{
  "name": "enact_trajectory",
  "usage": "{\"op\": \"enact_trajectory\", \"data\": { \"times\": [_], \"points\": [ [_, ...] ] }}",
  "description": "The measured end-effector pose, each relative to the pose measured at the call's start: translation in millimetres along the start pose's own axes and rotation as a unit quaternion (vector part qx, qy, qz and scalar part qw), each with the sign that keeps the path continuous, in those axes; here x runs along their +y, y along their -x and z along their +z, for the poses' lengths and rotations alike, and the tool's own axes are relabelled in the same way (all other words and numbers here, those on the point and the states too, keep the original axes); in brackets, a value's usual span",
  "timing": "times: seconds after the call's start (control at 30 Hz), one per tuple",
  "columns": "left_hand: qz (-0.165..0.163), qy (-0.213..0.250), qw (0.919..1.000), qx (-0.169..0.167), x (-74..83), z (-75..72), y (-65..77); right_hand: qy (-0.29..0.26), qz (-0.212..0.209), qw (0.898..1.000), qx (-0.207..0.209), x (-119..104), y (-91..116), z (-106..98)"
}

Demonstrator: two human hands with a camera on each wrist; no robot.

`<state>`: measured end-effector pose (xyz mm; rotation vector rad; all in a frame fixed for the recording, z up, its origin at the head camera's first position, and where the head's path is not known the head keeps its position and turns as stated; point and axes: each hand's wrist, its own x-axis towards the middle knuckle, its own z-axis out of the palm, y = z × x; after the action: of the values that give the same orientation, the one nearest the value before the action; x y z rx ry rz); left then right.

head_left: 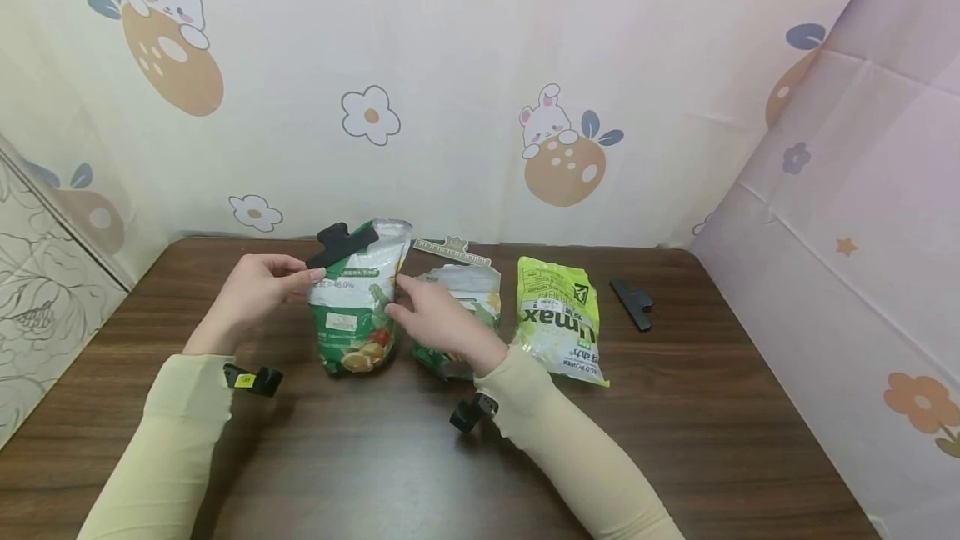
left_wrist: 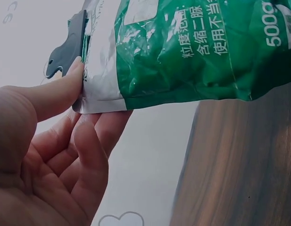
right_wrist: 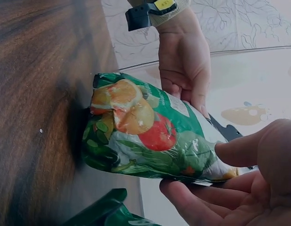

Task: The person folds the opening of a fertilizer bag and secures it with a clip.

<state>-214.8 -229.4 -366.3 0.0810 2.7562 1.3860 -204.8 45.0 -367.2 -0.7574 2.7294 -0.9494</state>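
Observation:
A green and white plastic bag (head_left: 351, 319) with fruit and vegetable pictures stands upright at the left back of the table. Across its top, on the left, sits a black bag clip (head_left: 341, 246). My left hand (head_left: 258, 290) pinches the bag's upper left edge, the thumb right below the clip in the left wrist view. On the opposite edge my right hand (head_left: 442, 319) grips the bag, with thumb in front and fingers behind in the right wrist view. Behind the right hand lies a similar green and silver bag (head_left: 467, 280), partly hidden by that hand and forearm.
To the right lies a lime green and white bag (head_left: 558, 319), and past it another black clip (head_left: 632, 304). A pale, see-through clip (head_left: 452, 251) rests at the table's back edge. A patterned curtain (head_left: 450, 165) hangs behind the brown wooden table (head_left: 360, 457).

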Motion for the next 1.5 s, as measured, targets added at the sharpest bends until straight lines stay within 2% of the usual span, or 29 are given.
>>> {"op": "enact_trajectory", "data": {
  "times": [0.33, 0.73, 0.83, 1.1, 1.5],
  "points": [
    [-0.057, 0.009, 0.9983, -0.004, -2.4, -2.1, -0.8, -0.028, 0.009, 1.0, -0.009, -2, 1, 10],
    [-0.076, 0.003, 0.9969, -0.02, -14.6, -4.2, -4.7, -0.089, 0.023, 0.996, -0.018, -5, 1, 24],
    [-0.082, 0.007, 0.9963, -0.023, -18.4, -3.7, -6.1, -0.084, 0.029, 0.996, -0.018, -5, 1, 30],
    [-0.099, -0.016, 0.994, -0.043, -26.3, -4.1, -8.6, -0.02, 0.042, 0.999, -0.018, -6, 0, 43],
    [-0.105, -0.023, 0.9922, -0.064, -36.6, -3.5, -12.4, -0.026, 0.035, 0.998, -0.037, -8, 0, 51]
  ]
}}
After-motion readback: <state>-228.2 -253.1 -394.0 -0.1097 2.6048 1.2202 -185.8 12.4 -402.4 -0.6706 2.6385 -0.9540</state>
